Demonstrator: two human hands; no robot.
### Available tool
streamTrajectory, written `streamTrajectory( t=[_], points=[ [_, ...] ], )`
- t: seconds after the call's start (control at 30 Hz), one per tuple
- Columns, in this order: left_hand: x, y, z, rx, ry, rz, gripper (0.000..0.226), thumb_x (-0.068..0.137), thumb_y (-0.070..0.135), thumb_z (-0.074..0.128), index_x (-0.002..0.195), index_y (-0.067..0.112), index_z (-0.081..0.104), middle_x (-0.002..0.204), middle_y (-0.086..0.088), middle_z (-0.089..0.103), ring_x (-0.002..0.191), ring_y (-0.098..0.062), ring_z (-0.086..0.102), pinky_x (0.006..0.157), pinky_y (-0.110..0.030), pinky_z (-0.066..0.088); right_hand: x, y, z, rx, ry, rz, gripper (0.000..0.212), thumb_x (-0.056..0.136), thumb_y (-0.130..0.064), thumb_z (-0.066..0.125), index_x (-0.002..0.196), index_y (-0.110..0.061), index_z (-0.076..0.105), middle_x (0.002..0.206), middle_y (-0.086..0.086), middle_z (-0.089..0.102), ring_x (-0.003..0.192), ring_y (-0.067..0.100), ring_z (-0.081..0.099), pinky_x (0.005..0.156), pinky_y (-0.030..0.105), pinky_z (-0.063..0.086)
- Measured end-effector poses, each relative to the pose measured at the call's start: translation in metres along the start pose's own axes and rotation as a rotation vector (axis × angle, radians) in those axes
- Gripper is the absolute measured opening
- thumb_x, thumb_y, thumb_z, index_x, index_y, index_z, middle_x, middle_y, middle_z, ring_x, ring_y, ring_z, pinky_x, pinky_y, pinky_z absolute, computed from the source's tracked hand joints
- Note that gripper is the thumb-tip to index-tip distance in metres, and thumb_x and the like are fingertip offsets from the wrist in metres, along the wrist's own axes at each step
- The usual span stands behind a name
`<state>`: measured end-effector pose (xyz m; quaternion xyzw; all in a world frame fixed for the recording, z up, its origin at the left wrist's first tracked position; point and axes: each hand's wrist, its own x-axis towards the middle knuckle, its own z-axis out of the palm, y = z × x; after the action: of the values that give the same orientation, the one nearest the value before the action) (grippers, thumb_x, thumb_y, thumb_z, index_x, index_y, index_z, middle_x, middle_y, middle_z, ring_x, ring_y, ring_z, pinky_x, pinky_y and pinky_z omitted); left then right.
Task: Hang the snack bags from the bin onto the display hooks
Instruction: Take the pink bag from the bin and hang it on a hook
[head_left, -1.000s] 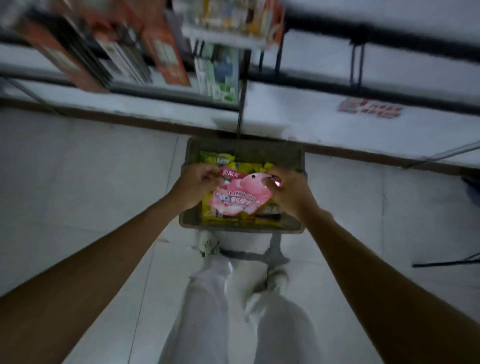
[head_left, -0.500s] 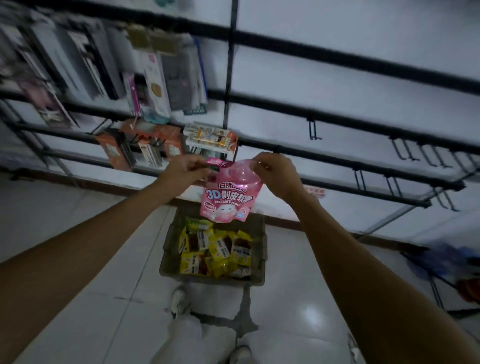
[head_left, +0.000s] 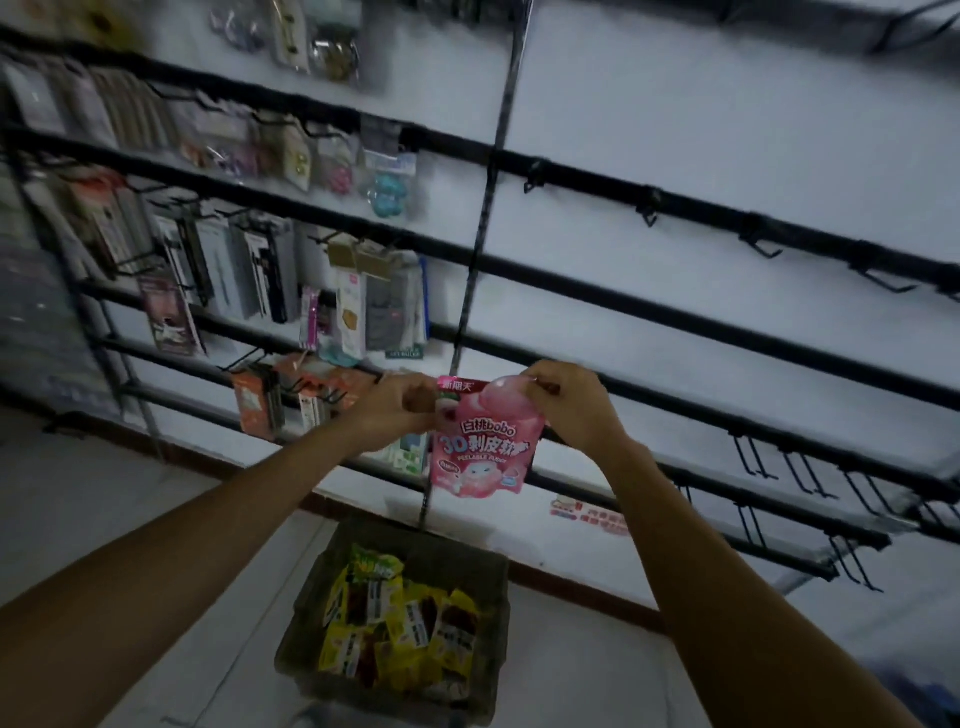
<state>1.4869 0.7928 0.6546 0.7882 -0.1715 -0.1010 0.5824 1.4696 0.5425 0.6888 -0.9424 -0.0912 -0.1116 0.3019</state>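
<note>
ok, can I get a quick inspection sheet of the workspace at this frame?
surface: pale tiled floor, dimly lit.
job's things: pink printed snack bag held upright before the rack; dark open-top bin on the floor, holding yellow snack bags; black wire display hooks at right, bare.
clutter: assorted packaged goods hanging at left.
grips: left hand pinches the bag's top left corner; right hand pinches its top right.
cables: nothing seen.
surroundings: white back wall, black horizontal rails.

Dim, bluish indoor light with soft grain. Hanging packets at the left edge smear with motion blur, and the black metal display rails (head_left: 675, 312) splay from wide-angle distortion.
</note>
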Motion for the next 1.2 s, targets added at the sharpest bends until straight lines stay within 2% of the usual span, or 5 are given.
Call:
streamTrajectory(
  t=[0.2, 0.4, 0.73, 0.97, 1.2],
  points=[
    [0.019, 0.028, 0.000, -0.058, 0.021, -0.017, 0.022, 0.077, 0.013, 0.078, 0.087, 0.003, 0.060, 0.083, -0.004, 0.070, 0.081, -0.021, 0.070, 0.068, -0.027, 0.057, 0.022, -0.008, -0.033, 0.024, 0.057, -0.053, 0.017, 0.094, -0.017, 0.058, 0.089, -0.029, 0.070, 0.080, -0.013, 0.066, 0.072, 0.007, 0.061, 0.063, 0.022, 0.044],
    [0.058, 0.069, -0.008, -0.090, 0.060, 0.013, 0.015, 0.086, 0.001, 0.068, 0.095, 0.000, 0.057, 0.100, -0.025, 0.063, 0.087, -0.025, 0.068, 0.069, -0.030, 0.060, 0.054, 0.004, -0.065, 0.099, 0.146, -0.063, 0.014, 0.095, -0.019, 0.059, 0.093, -0.024, 0.072, 0.086, -0.010, 0.071, 0.081, 0.013, 0.068, 0.075, 0.041, 0.058],
    [0.107, 0.108, -0.020, -0.136, 0.099, 0.120, 0.010, 0.086, -0.001, 0.066, 0.085, 0.004, 0.057, 0.077, -0.004, 0.068, 0.071, -0.015, 0.068, 0.061, -0.029, 0.058, 0.095, -0.004, -0.105, 0.347, 0.315, -0.060, 0.011, 0.091, -0.015, 0.070, 0.083, -0.022, 0.071, 0.077, -0.012, 0.072, 0.067, 0.002, 0.067, 0.065, 0.026, 0.056],
    [0.140, 0.142, -0.049, -0.116, 0.053, 0.208, 0.013, 0.087, 0.000, 0.065, 0.079, 0.009, 0.059, 0.071, 0.006, 0.071, 0.067, -0.007, 0.068, 0.056, -0.020, 0.053, 0.129, -0.023, -0.120, 0.524, 0.424, -0.047, 0.005, 0.088, -0.017, 0.074, 0.084, -0.019, 0.070, 0.089, 0.001, 0.075, 0.078, 0.014, 0.072, 0.064, 0.025, 0.059],
    [0.185, 0.172, -0.088, -0.217, -0.009, 0.303, 0.006, 0.085, 0.008, 0.069, 0.090, 0.011, 0.065, 0.097, -0.013, 0.073, 0.085, -0.025, 0.070, 0.071, -0.036, 0.057, 0.172, -0.047, -0.149, 0.786, 0.485, 0.012, 0.017, 0.086, -0.011, 0.074, 0.098, 0.001, 0.070, 0.085, 0.010, 0.072, 0.072, 0.016, 0.068, 0.064, 0.030, 0.059]
  ],
)
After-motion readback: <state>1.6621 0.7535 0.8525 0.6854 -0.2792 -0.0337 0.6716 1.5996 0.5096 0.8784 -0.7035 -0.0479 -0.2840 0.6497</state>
